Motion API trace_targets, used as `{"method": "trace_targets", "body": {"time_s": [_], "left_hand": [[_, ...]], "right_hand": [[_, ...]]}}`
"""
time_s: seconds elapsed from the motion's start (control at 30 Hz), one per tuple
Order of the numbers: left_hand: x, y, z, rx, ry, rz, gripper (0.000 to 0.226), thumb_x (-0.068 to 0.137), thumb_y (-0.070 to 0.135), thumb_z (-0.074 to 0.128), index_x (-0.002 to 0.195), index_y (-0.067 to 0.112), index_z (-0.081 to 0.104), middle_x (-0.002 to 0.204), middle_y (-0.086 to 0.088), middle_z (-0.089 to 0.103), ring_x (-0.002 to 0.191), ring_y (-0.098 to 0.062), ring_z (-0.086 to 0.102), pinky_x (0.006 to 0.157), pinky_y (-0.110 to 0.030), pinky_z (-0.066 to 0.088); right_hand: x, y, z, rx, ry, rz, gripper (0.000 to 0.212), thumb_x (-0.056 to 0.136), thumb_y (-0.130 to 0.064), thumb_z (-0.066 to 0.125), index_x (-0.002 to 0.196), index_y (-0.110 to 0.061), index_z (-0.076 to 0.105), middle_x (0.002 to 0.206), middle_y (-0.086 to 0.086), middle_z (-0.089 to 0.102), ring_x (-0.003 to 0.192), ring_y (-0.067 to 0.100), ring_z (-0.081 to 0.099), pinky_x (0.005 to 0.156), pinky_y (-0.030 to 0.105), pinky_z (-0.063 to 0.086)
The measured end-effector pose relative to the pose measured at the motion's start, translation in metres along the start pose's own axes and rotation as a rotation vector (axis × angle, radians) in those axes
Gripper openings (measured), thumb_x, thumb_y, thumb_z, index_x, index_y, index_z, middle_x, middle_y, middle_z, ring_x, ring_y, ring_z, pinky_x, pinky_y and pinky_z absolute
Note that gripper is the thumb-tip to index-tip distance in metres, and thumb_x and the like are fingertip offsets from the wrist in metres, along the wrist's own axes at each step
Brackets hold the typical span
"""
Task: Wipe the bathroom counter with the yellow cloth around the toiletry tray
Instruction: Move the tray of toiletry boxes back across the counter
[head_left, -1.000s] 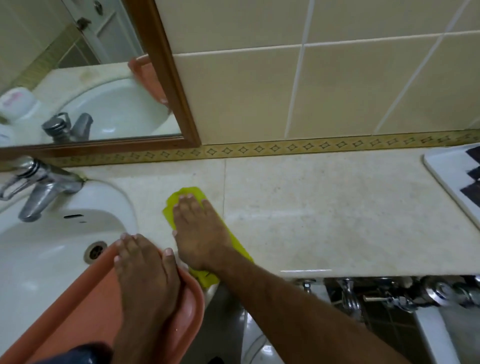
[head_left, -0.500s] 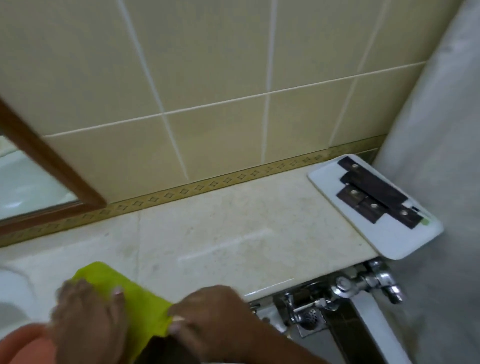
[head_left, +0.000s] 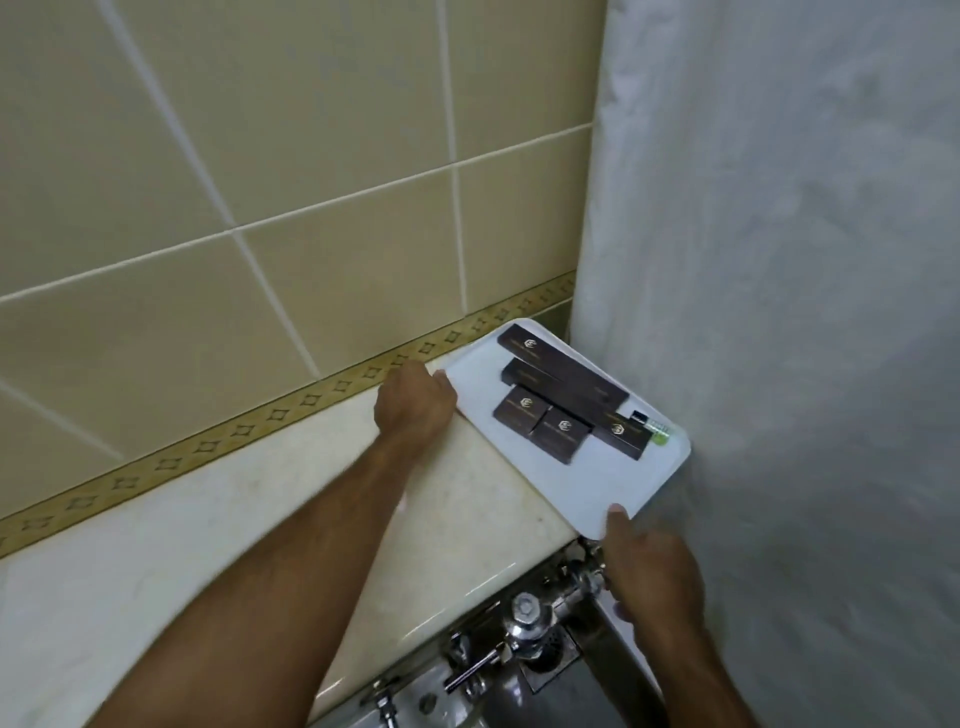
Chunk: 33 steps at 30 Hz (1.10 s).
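Observation:
The white toiletry tray (head_left: 587, 488) sits at the right end of the beige counter (head_left: 249, 525), with its near corner past the counter's front edge. Several dark boxes (head_left: 561, 410) and a small green-labelled tube (head_left: 655, 430) lie on it. My left hand (head_left: 413, 408) curls over the tray's far-left corner. My right hand (head_left: 649, 566) grips the near corner, thumb on the rim and fingers underneath. The yellow cloth is out of view.
A white shower curtain (head_left: 779, 312) hangs right against the tray's right side. The tiled wall (head_left: 260, 182) with a patterned border runs behind the counter. Chrome valves and pipes (head_left: 524, 623) sit below the counter's front edge.
The view has swung right, away from the sink and basin. Both hands have left the yellow cloth and moved to the tray, one at each corner.

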<state>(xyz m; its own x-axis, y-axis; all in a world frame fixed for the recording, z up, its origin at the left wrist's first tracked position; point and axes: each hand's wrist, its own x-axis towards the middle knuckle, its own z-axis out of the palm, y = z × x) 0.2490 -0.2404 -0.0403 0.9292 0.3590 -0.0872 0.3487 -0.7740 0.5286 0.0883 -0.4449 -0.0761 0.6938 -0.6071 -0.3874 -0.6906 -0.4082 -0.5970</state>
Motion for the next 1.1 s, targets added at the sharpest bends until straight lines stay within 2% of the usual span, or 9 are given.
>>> {"method": "trace_targets", "body": {"time_s": [0.07, 0.17, 0.27, 0.4, 0.53, 0.67, 0.77, 0.87, 1.1], "left_hand": [[0.016, 0.014, 0.011, 0.041, -0.009, -0.008, 0.038, 0.088, 0.034, 0.053, 0.111, 0.005, 0.063, 0.118, -0.016, 0.065, 0.108, -0.036, 0.061, 0.081, -0.038, 0.048], [0.03, 0.024, 0.019, 0.108, -0.027, -0.019, 0.03, 0.081, 0.014, 0.059, 0.108, 0.003, 0.066, 0.116, -0.016, 0.066, 0.105, -0.034, 0.062, 0.081, -0.038, 0.051], [0.03, 0.019, 0.015, 0.041, -0.029, -0.017, 0.028, 0.071, 0.003, 0.057, 0.096, -0.002, 0.068, 0.109, -0.019, 0.068, 0.102, -0.036, 0.062, 0.085, -0.041, 0.052], [-0.002, -0.007, -0.007, -0.129, 0.038, -0.078, 0.033, 0.068, 0.005, 0.056, 0.097, 0.005, 0.072, 0.106, -0.012, 0.07, 0.099, -0.033, 0.062, 0.079, -0.033, 0.049], [-0.052, -0.058, -0.059, -0.183, 0.17, -0.095, 0.019, 0.062, 0.013, 0.053, 0.069, 0.01, 0.07, 0.064, 0.0, 0.066, 0.062, -0.023, 0.06, 0.05, -0.022, 0.038], [-0.106, -0.13, -0.109, -0.145, 0.272, -0.201, 0.015, 0.073, 0.018, 0.06, 0.065, 0.009, 0.068, 0.057, 0.002, 0.062, 0.052, -0.009, 0.052, 0.049, -0.02, 0.039], [-0.137, -0.18, -0.132, -0.17, 0.311, -0.331, 0.016, 0.078, 0.02, 0.063, 0.066, 0.012, 0.069, 0.061, 0.002, 0.064, 0.056, -0.011, 0.056, 0.05, -0.023, 0.045], [-0.148, -0.212, -0.142, -0.159, 0.341, -0.425, 0.021, 0.078, 0.02, 0.065, 0.059, 0.012, 0.066, 0.057, 0.002, 0.061, 0.053, -0.011, 0.054, 0.046, -0.02, 0.033], [-0.144, -0.252, -0.147, -0.158, 0.266, -0.563, 0.016, 0.073, 0.012, 0.068, 0.063, 0.0, 0.068, 0.062, -0.013, 0.066, 0.05, -0.016, 0.053, 0.048, -0.023, 0.038]], "right_hand": [[0.01, -0.001, 0.008, 0.056, -0.031, -0.004, 0.053, 0.091, -0.044, 0.046, 0.084, 0.003, 0.069, 0.086, 0.023, 0.072, 0.079, 0.039, 0.068, 0.074, 0.049, 0.058], [0.016, -0.002, 0.013, -0.049, 0.067, -0.118, 0.046, 0.096, -0.033, 0.042, 0.088, 0.003, 0.069, 0.089, 0.021, 0.072, 0.075, 0.033, 0.063, 0.065, 0.03, 0.047], [0.016, 0.002, 0.009, -0.161, 0.168, -0.182, 0.046, 0.098, -0.029, 0.039, 0.085, 0.004, 0.068, 0.084, 0.021, 0.071, 0.076, 0.035, 0.065, 0.062, 0.031, 0.043], [0.02, 0.001, -0.011, -0.28, 0.19, -0.274, 0.049, 0.099, -0.03, 0.034, 0.076, -0.001, 0.067, 0.077, 0.021, 0.069, 0.07, 0.034, 0.063, 0.063, 0.033, 0.047], [0.013, -0.014, -0.033, -0.386, 0.159, -0.5, 0.046, 0.098, -0.031, 0.036, 0.061, -0.012, 0.054, 0.062, 0.014, 0.058, 0.058, 0.029, 0.053, 0.057, 0.031, 0.037], [-0.007, -0.052, -0.012, -0.455, 0.089, -0.744, 0.043, 0.098, -0.027, 0.041, 0.056, -0.019, 0.04, 0.065, 0.017, 0.064, 0.057, 0.029, 0.052, 0.057, 0.032, 0.033], [-0.021, -0.082, 0.029, -0.551, 0.031, -0.906, 0.036, 0.098, -0.033, 0.038, 0.065, -0.019, 0.045, 0.075, 0.014, 0.07, 0.072, 0.033, 0.064, 0.062, 0.034, 0.042], [-0.025, -0.105, 0.068, -0.629, 0.003, -1.026, 0.035, 0.097, -0.04, 0.033, 0.071, -0.024, 0.05, 0.081, 0.005, 0.071, 0.074, 0.026, 0.065, 0.062, 0.03, 0.041], [-0.021, -0.133, 0.128, -0.82, -0.028, -1.078, 0.047, 0.094, -0.049, 0.03, 0.085, -0.022, 0.067, 0.091, -0.001, 0.072, 0.084, 0.02, 0.066, 0.074, 0.032, 0.049]]}}
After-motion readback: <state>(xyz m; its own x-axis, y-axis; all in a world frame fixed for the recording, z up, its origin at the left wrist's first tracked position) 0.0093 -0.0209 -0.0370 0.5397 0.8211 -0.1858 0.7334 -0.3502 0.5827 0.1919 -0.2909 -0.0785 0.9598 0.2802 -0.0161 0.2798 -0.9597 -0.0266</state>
